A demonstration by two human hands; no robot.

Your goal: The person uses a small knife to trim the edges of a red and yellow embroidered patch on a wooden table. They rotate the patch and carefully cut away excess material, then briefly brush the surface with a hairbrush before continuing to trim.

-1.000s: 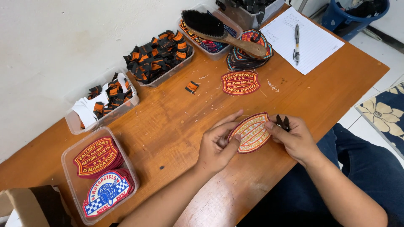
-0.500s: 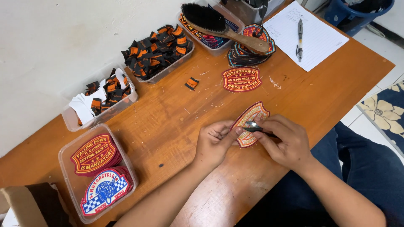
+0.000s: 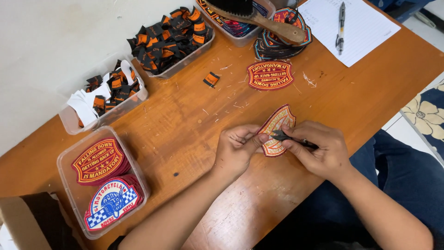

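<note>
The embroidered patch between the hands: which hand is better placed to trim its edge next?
Probably the right hand: it already holds the small dark snips with the tip against the patch. The left hand only pinches the patch's edge, steadying it.

My right hand (image 3: 319, 150) now presses the small black snips (image 3: 289, 137) onto the red embroidered patch (image 3: 276, 129), no longer holding them off at three o'clock. My left hand (image 3: 238, 150) pinches the patch's nine o'clock edge, tilting it.

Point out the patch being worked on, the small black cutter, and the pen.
Patch in hand (image 3: 277, 124), head view: on its upper embroidered face.
Small black cutter (image 3: 280, 135), head view: on its dark tip in the right hand (image 3: 319, 153).
Pen (image 3: 341, 25), head view: mid-barrel, on the paper sheet (image 3: 365, 32).
</note>
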